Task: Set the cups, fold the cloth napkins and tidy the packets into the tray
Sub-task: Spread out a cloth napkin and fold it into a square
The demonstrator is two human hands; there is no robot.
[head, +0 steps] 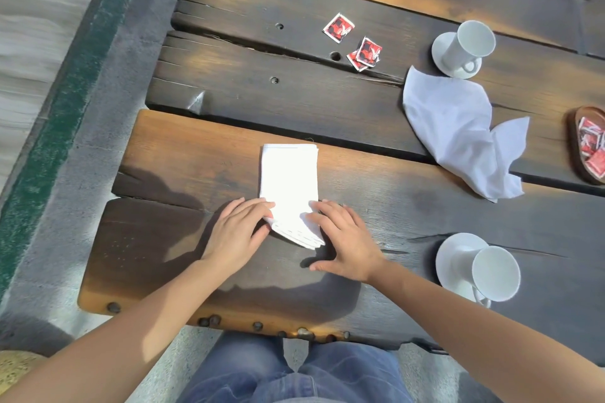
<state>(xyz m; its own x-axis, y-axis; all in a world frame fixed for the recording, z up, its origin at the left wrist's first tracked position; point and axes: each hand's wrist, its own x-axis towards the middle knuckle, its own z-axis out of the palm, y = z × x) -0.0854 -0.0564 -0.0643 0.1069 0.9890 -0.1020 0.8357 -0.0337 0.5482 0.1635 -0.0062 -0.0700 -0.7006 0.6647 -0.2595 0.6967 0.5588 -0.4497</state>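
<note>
- Both hands are down on the folded white napkin (289, 173), which lies on the near plank of the wooden surface (196, 154), about midway across.
- Left hand (239, 229) has straight fingers laid over the napkin's near-left corner; I cannot tell whether the thumb sits under the cloth.
- Right hand (343, 239) is spread flat, with its fingertips on the near-right edge and its thumb out on the wood.
- The hands are apart, with the napkin's near end between them, its layered edges fanned at an angle.
- Over to the right, the second napkin (458, 131) lies unfolded and rumpled.
- Just beyond it, the far cup (471, 42) stands on its saucer (440, 52).
- The near cup (491, 271) stands on its own saucer (451, 258), right of the right forearm.
- Red packets are loose at the far middle: a single packet (339, 27) and a small overlapping pile (365, 54).
- At the right edge, the wooden tray (573, 141) holds more red packets (591, 141).
</note>
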